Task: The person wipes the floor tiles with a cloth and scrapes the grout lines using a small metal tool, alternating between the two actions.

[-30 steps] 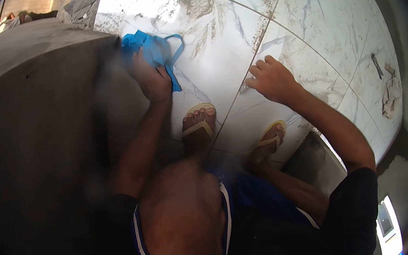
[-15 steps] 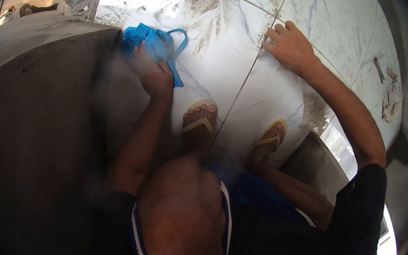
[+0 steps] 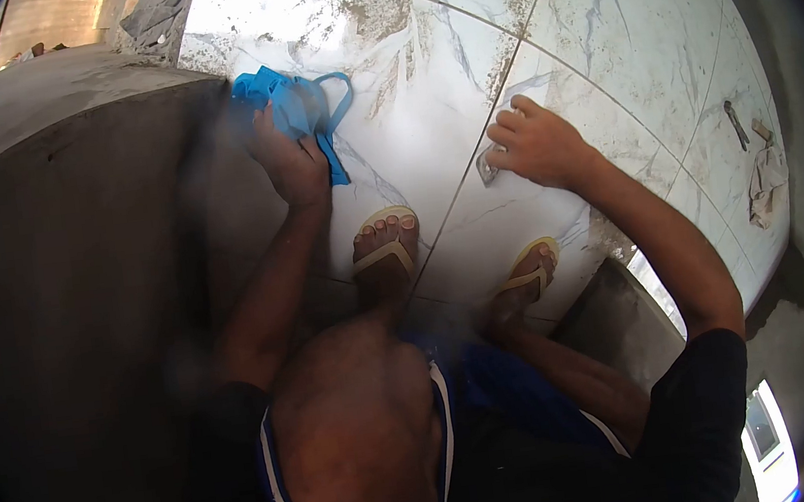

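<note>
On the left, my left hand (image 3: 291, 164) is closed on a bright blue cloth-like item (image 3: 294, 108) with a loop sticking out to its right. My right hand (image 3: 537, 144) is over the marbled tile floor (image 3: 429, 139), fingers curled around a small, greyish flat tool (image 3: 488, 166) whose lower edge shows beside a tile joint. Most of that tool is hidden by my fingers. Dusty grey residue marks the tiles and joints above my right hand.
My sandalled feet (image 3: 386, 253) are on the tiles below my hands. A dark curved surface (image 3: 87, 267) fills the left side. At the right are a slim tool (image 3: 736, 126) and a crumpled pale cloth (image 3: 766, 180). A grey block (image 3: 608, 317) stands by my leg.
My right hand has moved down and left toward my feet, and the small flat tool under its fingers now shows. My left hand and the blue item have shifted slightly in view.
</note>
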Demonstrator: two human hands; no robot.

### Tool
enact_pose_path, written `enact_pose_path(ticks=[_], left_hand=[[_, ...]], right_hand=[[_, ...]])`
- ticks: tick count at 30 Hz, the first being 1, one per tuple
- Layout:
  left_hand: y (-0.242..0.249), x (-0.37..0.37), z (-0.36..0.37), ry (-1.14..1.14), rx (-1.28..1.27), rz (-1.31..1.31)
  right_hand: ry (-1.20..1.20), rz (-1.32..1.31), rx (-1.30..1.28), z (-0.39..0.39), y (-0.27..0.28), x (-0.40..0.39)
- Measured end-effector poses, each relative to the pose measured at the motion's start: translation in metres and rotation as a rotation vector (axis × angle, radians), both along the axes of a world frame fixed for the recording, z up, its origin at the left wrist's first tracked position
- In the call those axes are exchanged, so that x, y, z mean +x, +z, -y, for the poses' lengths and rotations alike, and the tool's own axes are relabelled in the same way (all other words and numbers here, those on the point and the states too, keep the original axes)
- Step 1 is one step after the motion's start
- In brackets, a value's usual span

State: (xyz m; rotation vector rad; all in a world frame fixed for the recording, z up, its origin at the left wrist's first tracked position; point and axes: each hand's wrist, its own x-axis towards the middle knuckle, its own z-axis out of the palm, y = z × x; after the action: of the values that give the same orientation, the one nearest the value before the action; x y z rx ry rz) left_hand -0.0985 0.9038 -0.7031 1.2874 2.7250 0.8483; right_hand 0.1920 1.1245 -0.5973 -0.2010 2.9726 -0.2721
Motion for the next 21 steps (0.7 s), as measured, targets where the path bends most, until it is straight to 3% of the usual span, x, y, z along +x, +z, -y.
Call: enact_pose_path(ticks=[11,16,18,20,21], left_hand=[[-0.005,-0.003,0.001,0.007,-0.035,-0.04],[-0.01,-0.005,0.001,0.01,-0.046,-0.05],[-0.012,-0.004,0.004,0.006,-0.06,-0.045],[-0.014,-0.006,0.004,-0.009,-0.062,-0.058],[-0.014,-0.007,0.005,-0.007,-0.064,-0.058]], right_hand=[[0.038,-0.007,-0.006,0.019,-0.007,-0.008],[0.097,0.087,0.07,-0.015,-0.009,-0.021],[-0.06,-0.002,0.266,-0.065,-0.008,-0.014],[-0.289,0.151,0.349,-0.102,0.025,-0.011],[-0.248,0.134,0.343,-0.102,0.032,-0.009]])
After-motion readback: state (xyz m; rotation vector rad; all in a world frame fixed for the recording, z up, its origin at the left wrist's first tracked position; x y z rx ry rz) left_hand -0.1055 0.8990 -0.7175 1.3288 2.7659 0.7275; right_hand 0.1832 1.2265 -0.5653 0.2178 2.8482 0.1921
